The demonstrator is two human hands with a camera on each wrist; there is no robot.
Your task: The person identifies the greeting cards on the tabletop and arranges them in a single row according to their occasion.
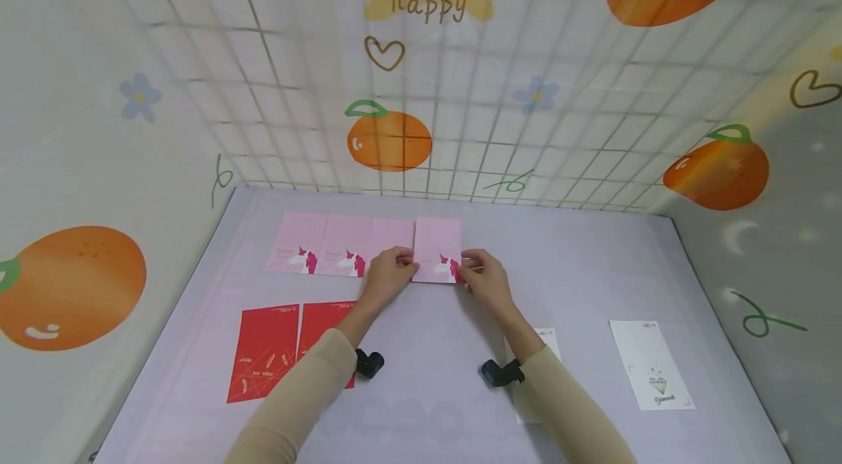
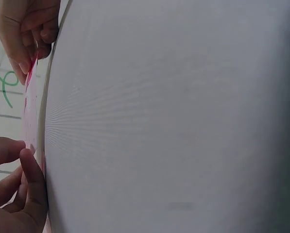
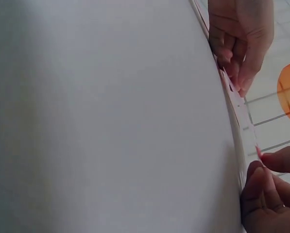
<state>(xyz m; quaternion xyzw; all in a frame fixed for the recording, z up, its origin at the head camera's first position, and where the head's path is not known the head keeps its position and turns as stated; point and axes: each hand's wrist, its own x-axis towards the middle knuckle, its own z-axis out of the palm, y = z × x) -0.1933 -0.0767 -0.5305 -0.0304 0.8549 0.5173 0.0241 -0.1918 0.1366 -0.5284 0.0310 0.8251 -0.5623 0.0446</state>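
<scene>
1. Fingers and thumb of the left hand (image 1: 389,272) pinch the lower left edge of a pink card (image 1: 434,241); those of the right hand (image 1: 487,278) pinch its lower right corner.
2. The card sits at the centre of the head frame, directly between the two hands, its long axis running up the frame. Neither hand is nearer: both touch it. Whether its far end rests on the table (image 1: 421,347) I cannot tell.
3. It is a thin, flat rectangle, seemingly smooth paper, with a white-and-magenta unicorn printed low on its face.
4. Three more pink cards (image 1: 349,234) stretch leftward in a row, the nearest partly behind the left hand.
5. Two red cards (image 1: 263,347) with pale line prints lie at lower left, one partly under the left sleeve (image 1: 305,383) in view.
6. Two white cards lie at lower right: one bare to view (image 1: 647,358), the other partly hidden by the right forearm.
7. Behind hangs gridded, translucent-looking cloth (image 1: 296,47) printed with oranges.
</scene>
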